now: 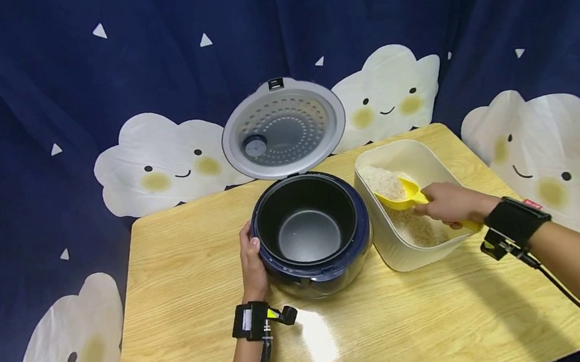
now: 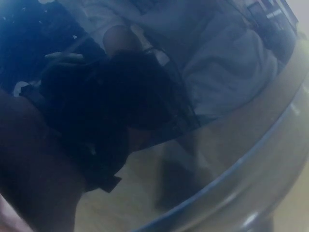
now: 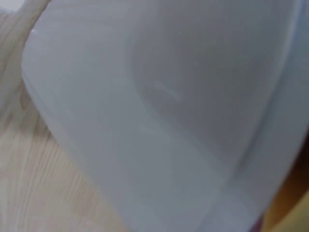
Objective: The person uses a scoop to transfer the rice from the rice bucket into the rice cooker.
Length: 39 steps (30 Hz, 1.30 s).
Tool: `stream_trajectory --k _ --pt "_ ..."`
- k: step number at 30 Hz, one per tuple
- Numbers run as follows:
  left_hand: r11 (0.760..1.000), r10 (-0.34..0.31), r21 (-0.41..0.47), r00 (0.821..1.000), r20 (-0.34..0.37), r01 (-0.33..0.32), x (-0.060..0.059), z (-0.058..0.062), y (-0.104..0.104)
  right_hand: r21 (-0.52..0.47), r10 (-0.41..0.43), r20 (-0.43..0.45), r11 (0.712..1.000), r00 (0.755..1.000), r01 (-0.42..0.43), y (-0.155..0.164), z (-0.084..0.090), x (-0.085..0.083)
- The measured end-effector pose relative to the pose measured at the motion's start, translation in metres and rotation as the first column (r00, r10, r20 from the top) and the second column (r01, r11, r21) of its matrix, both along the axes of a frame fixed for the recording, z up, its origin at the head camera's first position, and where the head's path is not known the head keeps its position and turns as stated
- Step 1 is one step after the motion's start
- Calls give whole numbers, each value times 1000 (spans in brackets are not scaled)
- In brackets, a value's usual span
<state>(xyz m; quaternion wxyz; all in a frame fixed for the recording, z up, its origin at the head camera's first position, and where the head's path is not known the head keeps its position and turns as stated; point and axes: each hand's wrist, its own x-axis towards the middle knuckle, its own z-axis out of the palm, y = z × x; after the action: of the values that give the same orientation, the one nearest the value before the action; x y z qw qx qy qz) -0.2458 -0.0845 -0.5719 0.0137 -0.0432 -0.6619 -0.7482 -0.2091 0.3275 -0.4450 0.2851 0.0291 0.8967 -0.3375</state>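
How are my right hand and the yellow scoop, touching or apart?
Touching: in the head view, the right hand grips the yellow scoop by its handle.

Two hands are busying themselves in front of me, one left hand (image 1: 253, 266) and one right hand (image 1: 449, 202), and two black wrist straps (image 1: 515, 221) are showing. One rice cooker (image 1: 340, 278) is standing here, displaying one lid (image 1: 286, 127) and one inner pot (image 1: 309, 235). I'm also counting one bin (image 1: 391, 248), one yellow scoop (image 1: 414, 195) and one table (image 1: 189, 288), while four smiling clouds (image 1: 162, 145) are facing me.
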Motion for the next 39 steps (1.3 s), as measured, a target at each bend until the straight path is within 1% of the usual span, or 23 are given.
stream_trajectory --k 5,8,14,18,27,34,39 --pt "1000 4 7 1000 4 -4 0 0 -1 -8 0 0 1000 1000 0 3 -1 5" --pt "1000 4 17 1000 6 -4 1 1 -2 -17 -1 -23 1000 1000 0 5 -2 8" --pt "1000 5 6 1000 8 -6 2 0 -1 -10 -26 -79 1000 997 25 10 -2 16" --pt "1000 4 4 1000 7 -4 2 -1 1 11 -47 -116 999 992 49 11 3 23" --pt "1000 -1 7 1000 3 1 1 0 3 104 -56 -193 992 980 77 15 19 37" --pt "1000 13 1 1000 0 -13 0 -1 2 113 -34 -224 992 974 61 16 26 50" --pt "1000 14 3 1000 5 -14 1 1 1 130 -17 -241 990 970 50 14 30 57"
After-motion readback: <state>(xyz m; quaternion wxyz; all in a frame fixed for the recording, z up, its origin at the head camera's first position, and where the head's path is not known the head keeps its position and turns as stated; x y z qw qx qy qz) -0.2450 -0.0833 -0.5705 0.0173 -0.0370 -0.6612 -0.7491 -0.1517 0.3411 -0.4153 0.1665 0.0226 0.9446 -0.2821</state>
